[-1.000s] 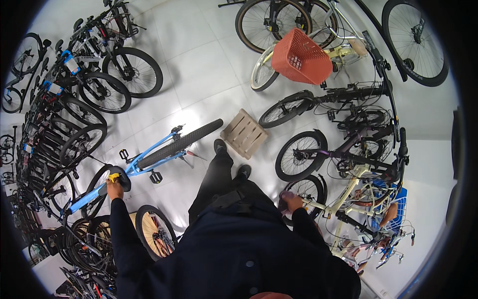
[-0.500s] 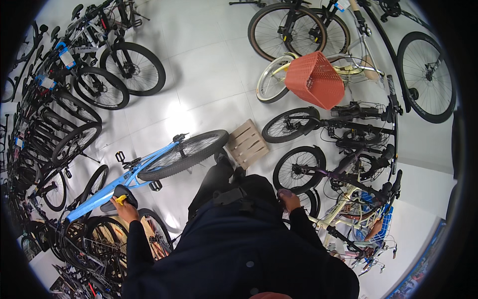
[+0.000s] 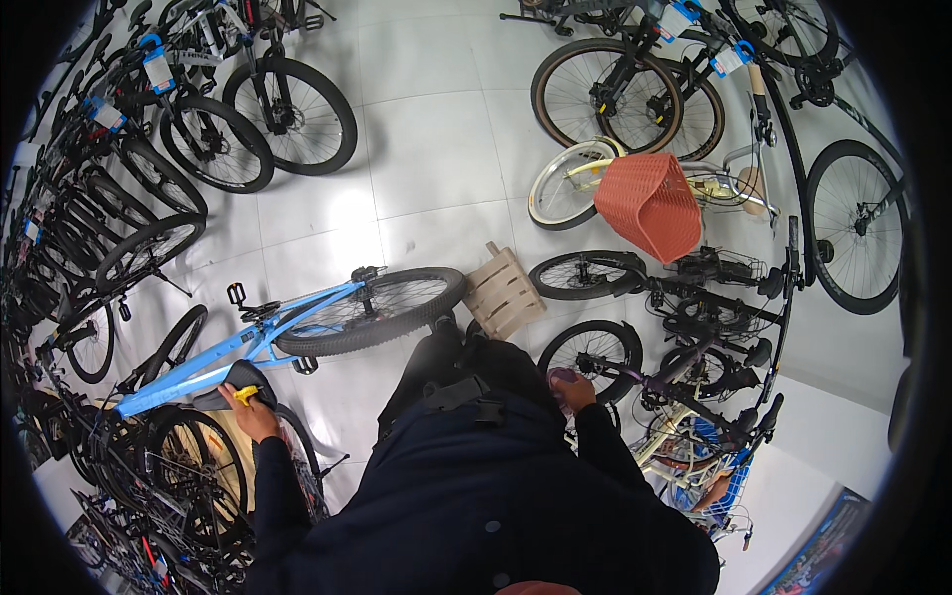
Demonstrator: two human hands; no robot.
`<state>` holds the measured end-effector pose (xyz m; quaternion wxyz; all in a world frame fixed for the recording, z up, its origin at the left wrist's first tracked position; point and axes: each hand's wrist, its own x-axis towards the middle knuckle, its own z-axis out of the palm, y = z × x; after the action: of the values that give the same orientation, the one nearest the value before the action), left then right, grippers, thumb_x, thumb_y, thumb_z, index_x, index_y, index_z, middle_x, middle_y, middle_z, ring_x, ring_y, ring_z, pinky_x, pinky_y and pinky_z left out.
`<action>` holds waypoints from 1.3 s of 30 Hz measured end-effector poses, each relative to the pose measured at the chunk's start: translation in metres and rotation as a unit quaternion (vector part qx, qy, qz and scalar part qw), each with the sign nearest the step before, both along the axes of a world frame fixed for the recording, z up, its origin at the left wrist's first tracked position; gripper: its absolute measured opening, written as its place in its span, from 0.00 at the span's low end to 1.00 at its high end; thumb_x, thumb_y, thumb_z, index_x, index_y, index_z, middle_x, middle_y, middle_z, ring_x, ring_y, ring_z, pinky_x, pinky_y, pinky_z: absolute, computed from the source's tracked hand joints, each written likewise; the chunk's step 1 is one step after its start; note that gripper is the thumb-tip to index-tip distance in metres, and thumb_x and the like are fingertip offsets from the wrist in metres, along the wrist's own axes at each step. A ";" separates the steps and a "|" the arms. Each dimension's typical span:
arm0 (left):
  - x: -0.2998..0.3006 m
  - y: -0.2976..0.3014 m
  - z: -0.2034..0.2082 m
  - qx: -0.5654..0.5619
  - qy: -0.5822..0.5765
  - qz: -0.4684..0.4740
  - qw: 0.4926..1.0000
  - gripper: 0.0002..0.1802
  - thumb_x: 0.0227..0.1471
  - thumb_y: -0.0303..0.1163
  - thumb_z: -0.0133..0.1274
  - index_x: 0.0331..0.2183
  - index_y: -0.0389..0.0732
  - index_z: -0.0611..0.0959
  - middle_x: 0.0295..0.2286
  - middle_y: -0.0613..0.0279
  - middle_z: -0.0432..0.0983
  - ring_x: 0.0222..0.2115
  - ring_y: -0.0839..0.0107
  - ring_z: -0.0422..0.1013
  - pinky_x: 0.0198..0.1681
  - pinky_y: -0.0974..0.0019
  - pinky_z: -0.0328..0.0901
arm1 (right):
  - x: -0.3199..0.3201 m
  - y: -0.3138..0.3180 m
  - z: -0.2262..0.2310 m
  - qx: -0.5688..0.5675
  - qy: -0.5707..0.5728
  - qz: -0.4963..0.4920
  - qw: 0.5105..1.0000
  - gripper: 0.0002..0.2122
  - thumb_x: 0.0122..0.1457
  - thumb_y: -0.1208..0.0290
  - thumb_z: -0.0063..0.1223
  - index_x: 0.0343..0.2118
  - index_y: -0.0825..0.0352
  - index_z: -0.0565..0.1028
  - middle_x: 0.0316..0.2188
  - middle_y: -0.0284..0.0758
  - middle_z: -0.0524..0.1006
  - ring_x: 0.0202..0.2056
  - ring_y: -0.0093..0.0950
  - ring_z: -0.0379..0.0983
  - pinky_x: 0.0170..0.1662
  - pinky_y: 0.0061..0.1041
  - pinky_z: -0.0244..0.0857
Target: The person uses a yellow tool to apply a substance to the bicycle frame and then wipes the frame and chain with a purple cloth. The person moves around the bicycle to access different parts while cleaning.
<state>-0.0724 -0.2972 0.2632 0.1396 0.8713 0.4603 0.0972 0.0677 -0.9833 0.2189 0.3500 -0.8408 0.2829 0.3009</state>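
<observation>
Here's the left hand (image 3: 255, 416), grip closed round a yellow item (image 3: 245, 395) at the black saddle (image 3: 252, 378); the right hand (image 3: 579, 395) clutches a purple bundle (image 3: 563, 379) (soft, probably). The blue bicycle (image 3: 256, 337) stands leftward on the floor: stiff, likely weighty, best held by saddle and frame (image 3: 188, 375).

Bike frame (image 3: 171, 386) blue; saddle (image 3: 250, 376) black; small item (image 3: 246, 395) yellow; bundle (image 3: 566, 379) purple; basket (image 3: 647, 206) coral, latticed.

Pale, glossy floor tiles (image 3: 436, 149) are showing thin grout lines. A bright glare patch (image 3: 352, 205) is reflecting lt of ctr; a soft shadow (image 3: 373, 134) is falling above it. White wall (image 3: 818, 426) is standing lower rt, w/ a blue printed panel (image 3: 825, 547) adjoining.
</observation>
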 end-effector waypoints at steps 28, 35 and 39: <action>0.001 -0.009 0.002 0.071 0.016 -0.010 0.997 0.34 0.57 0.19 0.41 0.66 0.34 0.65 0.69 0.52 0.52 0.62 0.49 0.63 0.61 0.62 0.63 | -0.004 -0.018 -0.005 -0.052 0.115 0.047 0.991 0.20 0.56 0.52 0.61 0.43 0.62 0.83 0.38 0.42 0.84 0.42 0.38 0.82 0.44 0.36 0.73; 0.000 -0.014 0.003 0.042 0.018 -0.001 0.999 0.33 0.58 0.19 0.42 0.66 0.33 0.64 0.69 0.51 0.51 0.64 0.51 0.60 0.64 0.62 0.59 | 0.004 -0.037 -0.013 -0.016 0.079 0.074 0.994 0.20 0.55 0.50 0.61 0.42 0.63 0.83 0.34 0.42 0.84 0.38 0.39 0.82 0.41 0.35 0.74; -0.005 -0.012 0.000 0.037 0.009 0.007 0.999 0.33 0.60 0.21 0.42 0.66 0.34 0.63 0.69 0.49 0.51 0.65 0.49 0.59 0.64 0.61 0.58 | 0.020 -0.033 -0.021 0.007 0.059 0.041 0.997 0.20 0.54 0.53 0.63 0.40 0.66 0.83 0.30 0.41 0.84 0.32 0.35 0.83 0.36 0.34 0.75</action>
<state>-0.0769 -0.3093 0.2633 0.1023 0.8734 0.4638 0.1078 0.0874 -1.0166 0.1983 0.3259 -0.8300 0.2662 0.3660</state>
